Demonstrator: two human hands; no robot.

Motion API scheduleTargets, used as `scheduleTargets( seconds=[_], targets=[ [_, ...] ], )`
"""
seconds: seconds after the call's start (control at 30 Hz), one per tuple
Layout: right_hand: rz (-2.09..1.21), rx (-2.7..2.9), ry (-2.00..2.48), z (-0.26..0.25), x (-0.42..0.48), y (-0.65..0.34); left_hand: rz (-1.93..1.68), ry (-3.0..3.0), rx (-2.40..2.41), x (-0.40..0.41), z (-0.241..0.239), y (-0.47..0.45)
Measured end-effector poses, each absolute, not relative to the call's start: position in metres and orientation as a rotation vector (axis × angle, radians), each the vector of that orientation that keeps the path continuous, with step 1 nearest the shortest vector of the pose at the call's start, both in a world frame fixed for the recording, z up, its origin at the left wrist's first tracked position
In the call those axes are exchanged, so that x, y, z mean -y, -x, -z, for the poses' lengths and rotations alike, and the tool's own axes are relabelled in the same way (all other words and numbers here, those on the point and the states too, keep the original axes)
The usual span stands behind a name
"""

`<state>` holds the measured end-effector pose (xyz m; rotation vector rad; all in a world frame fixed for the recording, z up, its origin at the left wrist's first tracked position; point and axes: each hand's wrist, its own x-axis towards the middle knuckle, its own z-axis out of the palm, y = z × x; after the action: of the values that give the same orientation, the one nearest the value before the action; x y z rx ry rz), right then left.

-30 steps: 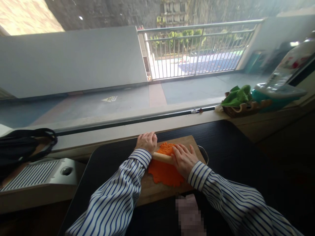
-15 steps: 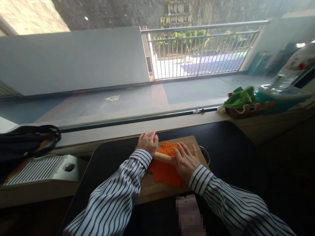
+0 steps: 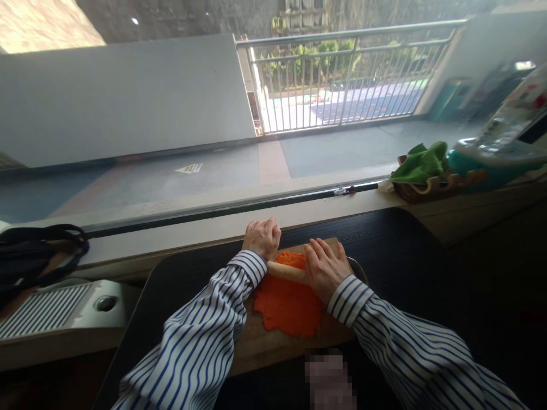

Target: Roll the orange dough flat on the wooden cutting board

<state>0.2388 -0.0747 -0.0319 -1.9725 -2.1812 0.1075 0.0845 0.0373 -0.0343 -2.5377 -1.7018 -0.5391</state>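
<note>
Orange dough [image 3: 288,304] lay rolled thin over the middle of the wooden cutting board [image 3: 260,341], with its ragged near rim short of the board's near edge. Rolling pin [image 3: 287,271] sat crosswise on the dough, toward the board's far edge. Left hand [image 3: 262,238] was curled closed over the pin's left end, knuckles up, at the board's far left corner. Right hand [image 3: 325,266] lay nearly flat on the pin's right end at the board's far right, fingers stretched forward, pressing rather than gripping. A metal loop [image 3: 361,270] showed just past the board's right edge. Green cloth [image 3: 421,162] sat well beyond the board's far right.

Judgement: dough beyond the pin looked rougher and thicker, so equal weight from both hands would matter. Pin should stay square to the board, with strokes stopping short of its far edge. Press down more than forward, in case the board slid
</note>
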Motion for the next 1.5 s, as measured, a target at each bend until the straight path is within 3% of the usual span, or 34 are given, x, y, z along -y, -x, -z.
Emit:
scheduleTargets(
  seconds=[0.27,0.53,1.17,1.5],
  targets=[
    [-0.144,2.211,1.898,0.027,0.104,-0.227,0.409,2.518,1.884,-0.012,0.038,-0.065],
    [0.119,2.172,1.683,0.050,0.136,-0.210,0.305,2.532,1.933,0.026,0.035,-0.047],
    [-0.111,2.247,1.961,0.031,0.077,-0.243,0.437,2.548,1.772,-0.037,0.043,-0.079],
    [0.022,2.340,1.801,0.030,0.110,-0.231,0.252,2.586,1.975,0.000,0.038,-0.061]
  ],
)
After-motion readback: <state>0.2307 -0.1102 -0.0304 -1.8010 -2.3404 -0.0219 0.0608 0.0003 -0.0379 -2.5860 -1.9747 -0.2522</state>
